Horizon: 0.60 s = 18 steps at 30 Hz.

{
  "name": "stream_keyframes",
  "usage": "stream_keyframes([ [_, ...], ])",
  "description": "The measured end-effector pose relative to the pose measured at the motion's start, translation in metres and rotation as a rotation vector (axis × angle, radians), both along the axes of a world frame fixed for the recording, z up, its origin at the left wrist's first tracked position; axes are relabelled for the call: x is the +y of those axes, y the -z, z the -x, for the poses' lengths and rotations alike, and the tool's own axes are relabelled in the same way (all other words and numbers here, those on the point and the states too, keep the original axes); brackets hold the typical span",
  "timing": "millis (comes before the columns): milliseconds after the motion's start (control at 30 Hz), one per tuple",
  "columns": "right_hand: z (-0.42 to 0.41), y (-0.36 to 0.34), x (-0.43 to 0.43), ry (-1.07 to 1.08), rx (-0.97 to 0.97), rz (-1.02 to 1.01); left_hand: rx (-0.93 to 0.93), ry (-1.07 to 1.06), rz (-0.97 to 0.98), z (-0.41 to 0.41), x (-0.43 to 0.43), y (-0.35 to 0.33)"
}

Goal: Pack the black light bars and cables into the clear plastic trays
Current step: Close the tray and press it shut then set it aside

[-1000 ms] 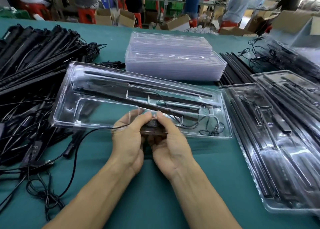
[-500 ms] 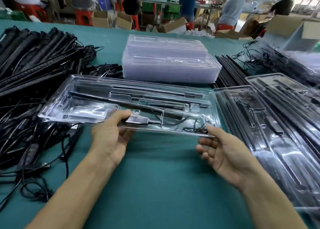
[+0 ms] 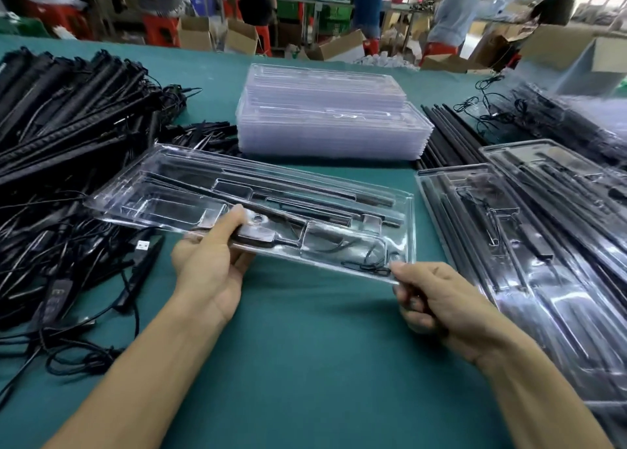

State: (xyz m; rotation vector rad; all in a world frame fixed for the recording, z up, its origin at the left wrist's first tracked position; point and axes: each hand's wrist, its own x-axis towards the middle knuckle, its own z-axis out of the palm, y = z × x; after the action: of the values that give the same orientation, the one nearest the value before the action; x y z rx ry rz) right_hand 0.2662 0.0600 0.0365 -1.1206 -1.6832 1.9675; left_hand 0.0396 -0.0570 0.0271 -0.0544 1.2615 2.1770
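A clear plastic tray [image 3: 163, 173] is held above the green table, tilted with its left end over the cable pile. Black light bars [image 3: 305, 192] lie in its long slots, and a coiled black cable [image 3: 368, 262] sits in its right pocket. My left hand [image 3: 210, 262] grips the tray's near edge, thumb on top by the black controller. My right hand [image 3: 431, 299] pinches the tray's near right corner.
A heap of loose black light bars and cables [image 3: 68, 150] covers the left side. A stack of clear trays without contents [image 3: 329, 116] stands at the back centre. Packed trays [image 3: 543, 262] lie overlapping on the right, loose bars [image 3: 451, 129] behind them. People work in the background.
My hands moved apart from the tray's middle. The left one stayed near the controller, the right one went to the near right corner and took hold. The tray has lifted and shifted right.
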Motion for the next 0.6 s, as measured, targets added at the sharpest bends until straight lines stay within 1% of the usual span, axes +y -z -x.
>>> stream_keyframes([
  [100, -0.002, 0.001, 0.0, -0.001, 0.02, 0.003, -0.011, 0.041, 0.028, -0.005, 0.002, 0.001],
  [267, -0.004, 0.001, 0.0, -0.034, -0.036, -0.035, -0.018, 0.072, 0.089, -0.007, 0.004, 0.0],
  [400, -0.004, 0.001, -0.001, -0.051, -0.05, -0.028, -0.026, 0.125, 0.115, -0.006, 0.005, -0.001],
  [500, -0.001, 0.001, -0.002, -0.02, -0.052, -0.015, -0.02, 0.085, 0.128, -0.005, 0.008, 0.001],
  [600, 0.005, 0.003, -0.001, 0.067, -0.021, 0.013, 0.008, 0.036, 0.13, -0.007, 0.011, 0.001],
])
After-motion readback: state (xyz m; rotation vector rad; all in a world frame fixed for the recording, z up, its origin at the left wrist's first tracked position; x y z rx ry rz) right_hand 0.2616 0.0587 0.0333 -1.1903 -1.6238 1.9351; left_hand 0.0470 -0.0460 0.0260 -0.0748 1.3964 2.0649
